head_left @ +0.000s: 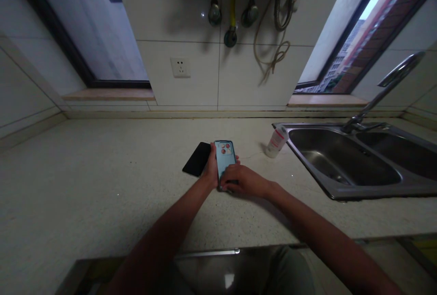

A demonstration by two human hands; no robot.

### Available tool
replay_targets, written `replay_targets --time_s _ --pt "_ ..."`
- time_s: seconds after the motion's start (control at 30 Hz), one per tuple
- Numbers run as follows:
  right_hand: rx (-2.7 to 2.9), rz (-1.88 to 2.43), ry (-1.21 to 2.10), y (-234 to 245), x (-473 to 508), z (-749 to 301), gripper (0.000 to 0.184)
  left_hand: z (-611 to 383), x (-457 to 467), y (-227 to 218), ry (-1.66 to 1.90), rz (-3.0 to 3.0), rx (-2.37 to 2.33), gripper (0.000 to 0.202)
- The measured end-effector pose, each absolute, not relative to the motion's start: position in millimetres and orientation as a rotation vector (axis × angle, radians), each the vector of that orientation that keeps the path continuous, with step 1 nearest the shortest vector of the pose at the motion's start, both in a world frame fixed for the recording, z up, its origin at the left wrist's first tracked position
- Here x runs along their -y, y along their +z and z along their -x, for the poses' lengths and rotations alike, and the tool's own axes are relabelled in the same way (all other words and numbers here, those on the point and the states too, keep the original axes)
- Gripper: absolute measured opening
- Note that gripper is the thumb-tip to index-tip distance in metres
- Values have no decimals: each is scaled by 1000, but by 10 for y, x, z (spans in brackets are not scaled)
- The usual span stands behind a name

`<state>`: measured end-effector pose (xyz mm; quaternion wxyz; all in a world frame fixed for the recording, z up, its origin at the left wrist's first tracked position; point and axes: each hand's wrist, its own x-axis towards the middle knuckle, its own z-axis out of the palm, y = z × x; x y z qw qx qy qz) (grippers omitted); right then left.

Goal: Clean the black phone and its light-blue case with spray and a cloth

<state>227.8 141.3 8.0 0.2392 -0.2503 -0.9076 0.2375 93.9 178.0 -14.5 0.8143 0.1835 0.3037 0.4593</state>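
A smartphone in a light blue case (pixel 224 156) stands tilted above the speckled countertop (pixel 102 185), its back facing up and showing red circles near the top. My left hand (pixel 211 168) grips its left side. My right hand (pixel 241 181) lies across its lower end, with the fingers closed on the case. Just left of my left hand, a black smartphone (pixel 197 159) rests flat on the counter, not touched by either hand.
A white plastic bottle (pixel 276 142) lies beside a stainless steel double sink (pixel 362 192) on the right, below a curved faucet (pixel 385 90). On the tiled wall behind are a power socket (pixel 180 67) and several hanging hoses (pixel 232 8).
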Motion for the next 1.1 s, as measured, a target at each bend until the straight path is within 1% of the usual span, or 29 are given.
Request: replay_targets --time_s 0.17,0.27,0.37,0.53,0.67,0.8,0.9,1.0,1.1 --pt "2640 644 411 159 -1440 -2367 17 -906 -1833 -186 947 -414 -633 80" --pt "2761 787 209 214 -1482 -2485 16 -899 -1869 -200 938 -407 -602 81" --pt "2820 930 54 239 -1500 -2532 13 -898 -1891 -187 948 -391 -572 76" --pt "2714 1155 -58 221 -1557 -2513 10 -915 -1868 -170 947 -412 -553 68" --pt "2446 1358 -174 138 -1675 -2561 13 -950 -1784 -184 857 -443 -541 62" --pt "2153 1416 -182 22 -1756 -2607 16 -995 -1701 -207 710 -438 -498 66" --pt "2107 1325 -175 -26 -1752 -2572 17 -1021 -1673 -206 696 -435 -507 68" --pt "2080 1284 -163 -35 -1725 -2496 18 -1043 -1659 -182 703 -436 -530 65" --pt "2022 1292 -59 -31 -1711 -2448 20 -1060 -1649 -157 730 -441 -532 65"
